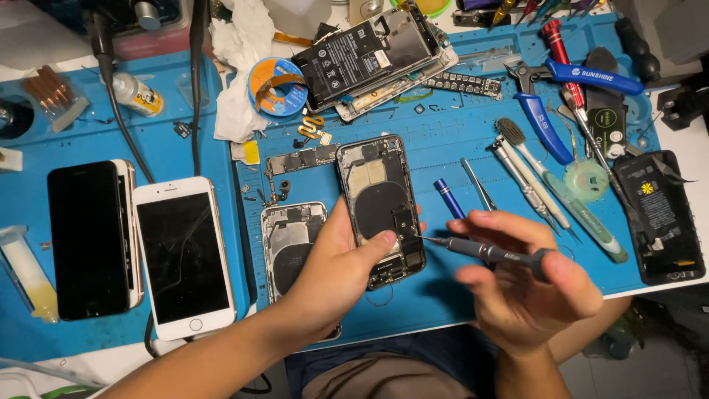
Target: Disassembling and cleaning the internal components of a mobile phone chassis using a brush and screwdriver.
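The left hand (336,262) gripped an opened phone housing (380,207) from its left edge, thumb pressed across the lower part near the dark internal plates, holding it tilted on the blue work mat (443,288). The right hand (528,284) was closed around a slim grey precision screwdriver (487,251), fingers pinching the barrel — its fine tip met the housing's interior just beside the thumb. By the look of it, the step in hand was working a small screw deep in the lower half of the frame; the next move would call for a steady, upright tip, light downward pressure and a still housing, since so small a fastener could slip or strip.

The housing was a glossy dark rectangle with rounded corners, a circular coil and matt metal shields inside. A second stripped housing (292,247) lay just beside it, silvery and bare, partly under the left wrist. Further left rested a white-faced phone (185,255) with a scuffed black screen and a black phone (92,240). Blue-handled cutters (546,122), tweezers (478,185) and a flat black battery (661,218) lay well apart on the right — hard, smooth tools on the rubbery mat
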